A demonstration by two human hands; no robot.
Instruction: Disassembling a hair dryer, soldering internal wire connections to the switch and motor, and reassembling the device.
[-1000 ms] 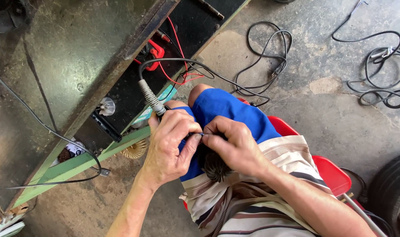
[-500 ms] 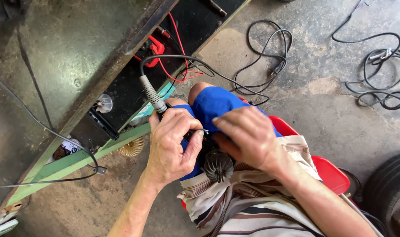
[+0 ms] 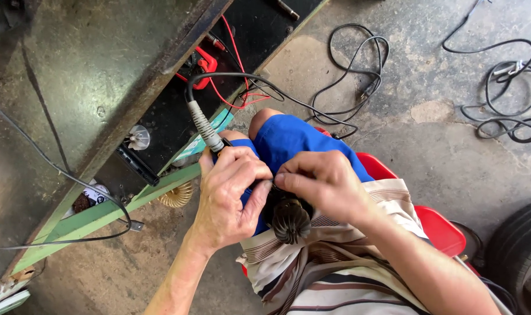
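My left hand [image 3: 230, 195] is wrapped around a small dark power tool held over my lap; its grey cable boot [image 3: 202, 125] sticks out above my fingers toward the bench. A black ribbed round part [image 3: 291, 220] of the tool shows below my hands. My right hand [image 3: 323, 184] pinches something small at the tool's side, fingertips against my left thumb; what it pinches is hidden. A black cord [image 3: 277, 93] runs from the boot over my blue-clad knee [image 3: 288, 140].
A dark worn workbench [image 3: 84, 81] with a green frame rail [image 3: 102, 216] stands at left, red wires [image 3: 236, 64] beneath it. Black cables [image 3: 504, 99] coil on the concrete floor. I sit on a red stool [image 3: 437, 224]. A tyre [image 3: 519, 251] is at right.
My right hand lifted off half a second ago and has come back to pinch at the tool beside my left thumb. My left hand kept its grip.
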